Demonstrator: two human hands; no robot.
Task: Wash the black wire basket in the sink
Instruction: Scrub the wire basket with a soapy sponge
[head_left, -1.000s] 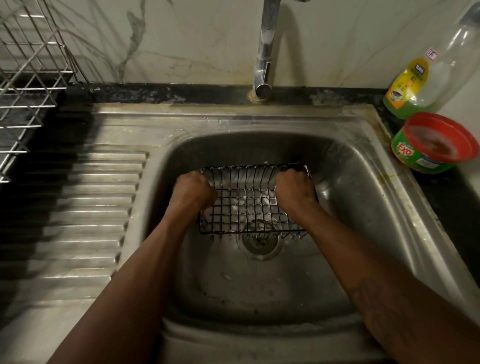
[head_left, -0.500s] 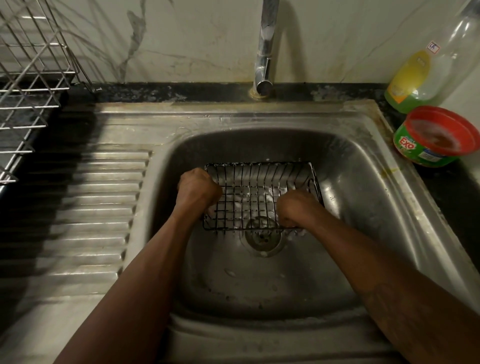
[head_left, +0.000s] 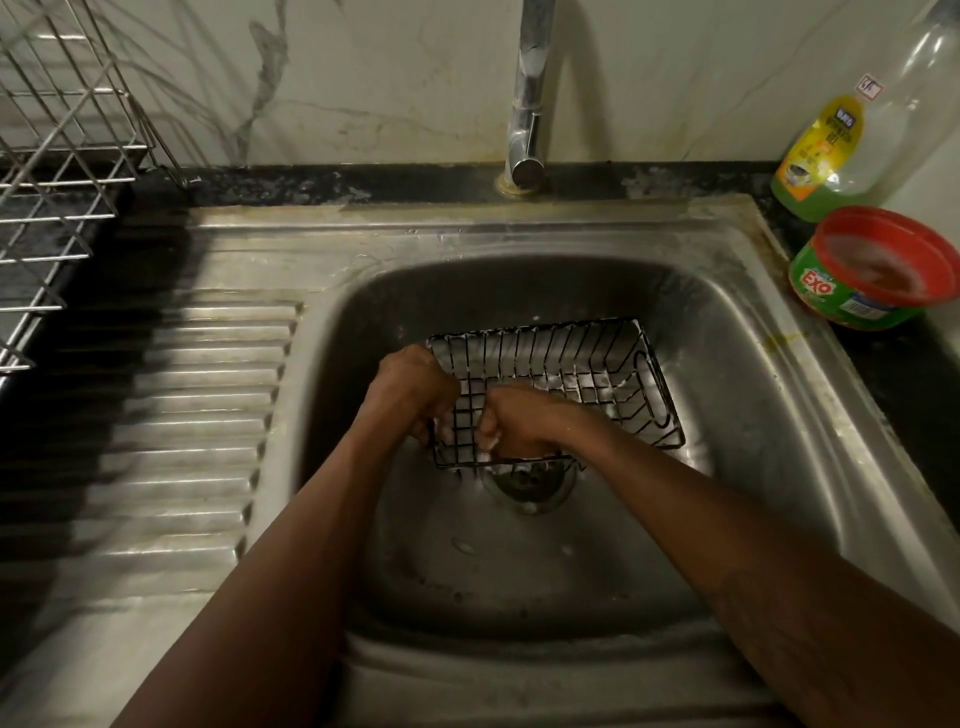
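The black wire basket (head_left: 597, 374) lies in the steel sink (head_left: 737, 374), over the drain (head_left: 527, 486), with foam on its wires. My left hand (head_left: 410, 389) grips the basket's left rim. Inside the basket, at its near left part, my right hand (head_left: 519, 421) is curled round a small pale soapy pad, of which only a white bit shows at the fingers. The two hands are close together.
The tap (head_left: 527, 104) stands behind the basin with no water running. A ribbed drainboard (head_left: 182, 415) lies left, with a metal dish rack (head_left: 62, 156) at far left. On the right counter stand a dish liquid bottle (head_left: 826, 150) and a red-rimmed green soap tub (head_left: 872, 270).
My right hand has slid from the basket's right side across the inside to its near left part. The basket has turned slightly, and my left hand keeps its grip.
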